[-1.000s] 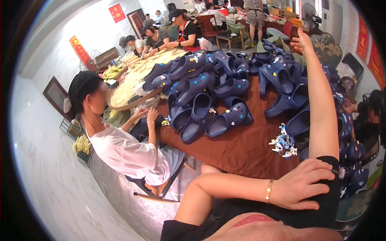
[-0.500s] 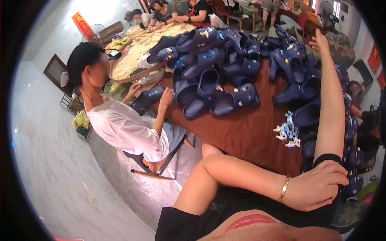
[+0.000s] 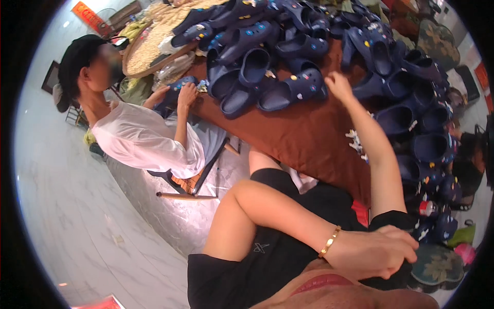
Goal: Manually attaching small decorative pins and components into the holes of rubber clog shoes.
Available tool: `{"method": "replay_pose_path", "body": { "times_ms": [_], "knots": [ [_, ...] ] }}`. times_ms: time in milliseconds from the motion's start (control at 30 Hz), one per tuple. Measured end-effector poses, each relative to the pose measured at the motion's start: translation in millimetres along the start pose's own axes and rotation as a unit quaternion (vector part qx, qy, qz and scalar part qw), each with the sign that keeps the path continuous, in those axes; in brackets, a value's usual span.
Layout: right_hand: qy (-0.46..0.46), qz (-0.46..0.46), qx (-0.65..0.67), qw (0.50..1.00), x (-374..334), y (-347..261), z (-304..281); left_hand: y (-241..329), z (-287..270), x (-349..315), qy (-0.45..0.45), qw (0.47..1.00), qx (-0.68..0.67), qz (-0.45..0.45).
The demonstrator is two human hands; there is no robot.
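Note:
My left arm, with a gold bracelet [image 3: 330,241] at the wrist, crosses my body. My left hand [image 3: 373,251] is closed over my right upper arm at the black sleeve [image 3: 393,220]. Out over the table reaches my right arm. My right hand [image 3: 338,86] is beside a navy clog [image 3: 293,91] with small colourful charms; its fingers look bent, but blur hides whether they grip anything. A heap of similar clogs [image 3: 254,38] lies beyond it. Close to my right forearm is a small pile of white and blue charms [image 3: 356,141], partly covered by the arm.
At the left a person in a white shirt [image 3: 146,131] sits handling a clog [image 3: 180,85]. Behind them is a round tray [image 3: 135,72] of pale small pieces. More clogs [image 3: 429,147] line the right side of the brown-covered table [image 3: 288,136]. A patterned stool [image 3: 437,268] stands lower right.
My right hand has swung from the far right toward the middle of the table, down beside a clog. My left hand stays on my right upper arm. The view has tilted downward.

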State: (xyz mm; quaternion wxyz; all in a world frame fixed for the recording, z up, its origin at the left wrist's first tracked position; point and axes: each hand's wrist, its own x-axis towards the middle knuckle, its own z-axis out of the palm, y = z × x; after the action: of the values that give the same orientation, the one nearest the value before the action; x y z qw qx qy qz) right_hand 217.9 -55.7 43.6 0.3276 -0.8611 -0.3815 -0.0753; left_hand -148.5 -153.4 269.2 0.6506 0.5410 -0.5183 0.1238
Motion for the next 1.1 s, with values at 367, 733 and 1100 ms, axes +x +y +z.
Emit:
{"method": "replay_pose_path", "body": {
  "times_ms": [367, 733, 1100],
  "knots": [
    [-0.096, 0.375, 0.353, 0.852, -14, -16, 52, -25, 5, 13, 0.083, 0.984, 0.146, -0.057],
    [-0.108, 0.371, 0.493, 0.779, -97, -33, 19, -7, 6, 6, -0.082, 0.994, -0.053, 0.048],
    [-0.15, 0.195, 0.069, 0.967, -205, 11, -36, -100, -120, -236, 0.336, 0.743, 0.342, -0.467]
  ]
}}
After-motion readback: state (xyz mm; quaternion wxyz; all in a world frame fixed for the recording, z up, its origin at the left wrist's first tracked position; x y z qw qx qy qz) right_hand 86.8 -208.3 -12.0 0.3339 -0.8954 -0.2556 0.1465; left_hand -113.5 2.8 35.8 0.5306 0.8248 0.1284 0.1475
